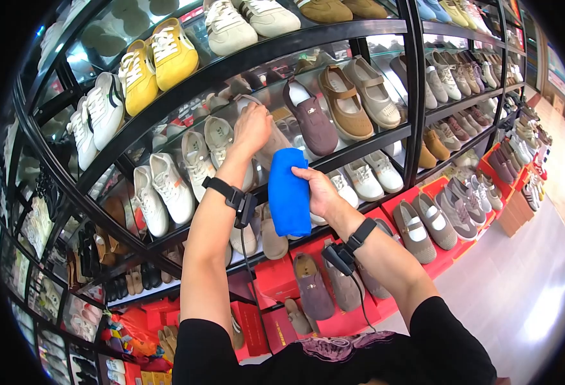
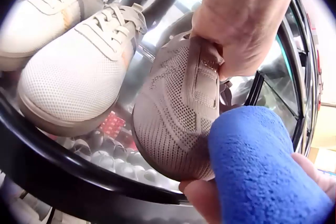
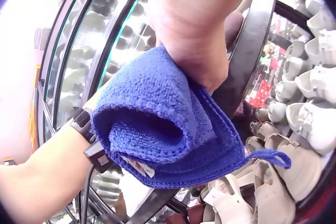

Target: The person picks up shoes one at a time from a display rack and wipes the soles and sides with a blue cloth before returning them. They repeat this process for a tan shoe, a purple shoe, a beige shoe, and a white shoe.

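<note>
In the head view my left hand (image 1: 254, 128) grips a taupe knit shoe at its opening, over the glass shelf. The left wrist view shows that hand (image 2: 244, 24) curled over the collar of the shoe (image 2: 173, 108), its toe pointing down toward the shelf edge. My right hand (image 1: 321, 192) holds a folded blue cloth (image 1: 289, 192), thumb on top, against the toe end of the shoe. Seen from the right wrist, the cloth (image 3: 152, 92) hangs in loose folds with a loop at one corner; the fingers of the right hand (image 3: 194, 50) are mostly hidden.
White sneakers (image 1: 167, 186) stand left of the shoe, and a dark purple shoe (image 1: 309, 119) and brown strap shoes (image 1: 343, 102) stand right. A black shelf bar (image 1: 359, 151) runs along the front. Below are more shoes on red boxes (image 1: 273, 282).
</note>
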The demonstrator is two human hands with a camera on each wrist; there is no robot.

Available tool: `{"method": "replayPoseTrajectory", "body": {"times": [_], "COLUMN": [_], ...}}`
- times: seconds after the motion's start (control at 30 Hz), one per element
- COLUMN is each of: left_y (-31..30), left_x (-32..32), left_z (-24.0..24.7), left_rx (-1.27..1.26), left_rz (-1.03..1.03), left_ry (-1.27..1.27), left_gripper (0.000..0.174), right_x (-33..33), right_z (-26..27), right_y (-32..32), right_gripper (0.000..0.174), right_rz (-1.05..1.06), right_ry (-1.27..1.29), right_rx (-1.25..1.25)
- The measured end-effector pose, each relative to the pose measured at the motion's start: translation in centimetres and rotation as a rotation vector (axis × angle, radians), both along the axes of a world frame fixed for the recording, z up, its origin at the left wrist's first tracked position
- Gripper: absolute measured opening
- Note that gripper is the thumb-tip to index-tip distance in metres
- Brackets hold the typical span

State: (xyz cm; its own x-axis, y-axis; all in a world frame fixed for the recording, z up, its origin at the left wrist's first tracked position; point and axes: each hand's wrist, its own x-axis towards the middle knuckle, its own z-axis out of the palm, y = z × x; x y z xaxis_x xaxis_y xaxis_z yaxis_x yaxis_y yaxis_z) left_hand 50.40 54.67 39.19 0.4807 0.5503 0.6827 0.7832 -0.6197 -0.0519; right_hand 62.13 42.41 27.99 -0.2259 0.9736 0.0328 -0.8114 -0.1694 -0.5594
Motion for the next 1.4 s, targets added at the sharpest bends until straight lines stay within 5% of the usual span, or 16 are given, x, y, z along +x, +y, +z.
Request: {"method": "replayPoseTrajectory", "body": {"times": [0.4, 0.6, 0.7, 0.77, 0.83, 0.93, 1.0, 1.1, 1.2, 1.4], "left_y": [1.7, -5.0, -13.0, -18.7, -23.2, -29.0, -30.6, -31.4, -32.0, -37.8], "left_x": [2.6, 0.5, -2.2, -4.7, -8.0, -12.9, -15.8, -18.1, -18.9, -26.0], "left_z": [-1.8, -2.5, -6.9, -11.6, -15.9, -20.6, -22.1, -22.0, -20.6, -19.5], "left_rx": [0.089, 0.345, 0.114, -0.033, -0.445, -1.165, -1.196, -1.199, -0.686, -1.079], "left_rz": [0.085, -0.148, -0.36, -0.403, -0.516, -0.15, -0.069, -0.029, -0.083, -0.062], "left_ry": [0.069, -0.212, -0.339, -0.198, -0.121, -0.151, 0.194, 0.134, 0.048, -0.122], "left_gripper": [0.02, 0.03, 0.023, 0.015, 0.013, 0.025, 0.033, 0.039, 0.04, 0.044], "right_x": [2.1, 4.3, 6.2, 7.6, 7.9, 8.1, 6.4, 3.1, -1.4, -10.6], "right_z": [-1.9, -4.9, -8.3, -11.4, -15.0, -18.1, -18.6, -17.0, -13.9, -13.5], "right_y": [3.0, -5.4, -13.7, -18.6, -22.9, -27.4, -27.6, -26.0, -24.8, -26.2], "right_gripper": [0.024, 0.037, 0.049, 0.051, 0.047, 0.04, 0.038, 0.034, 0.034, 0.039], "right_rz": [0.034, 0.173, 0.192, 0.216, 0.093, -0.1, -0.203, -0.28, -0.217, 0.032], "right_ry": [-0.015, -0.03, -0.169, -0.2, -0.094, -0.055, 0.001, 0.021, 0.021, -0.037], "right_rx": [-0.039, 0.073, 0.036, -0.128, -0.281, -0.543, -0.611, -0.553, -0.396, -0.371]}}
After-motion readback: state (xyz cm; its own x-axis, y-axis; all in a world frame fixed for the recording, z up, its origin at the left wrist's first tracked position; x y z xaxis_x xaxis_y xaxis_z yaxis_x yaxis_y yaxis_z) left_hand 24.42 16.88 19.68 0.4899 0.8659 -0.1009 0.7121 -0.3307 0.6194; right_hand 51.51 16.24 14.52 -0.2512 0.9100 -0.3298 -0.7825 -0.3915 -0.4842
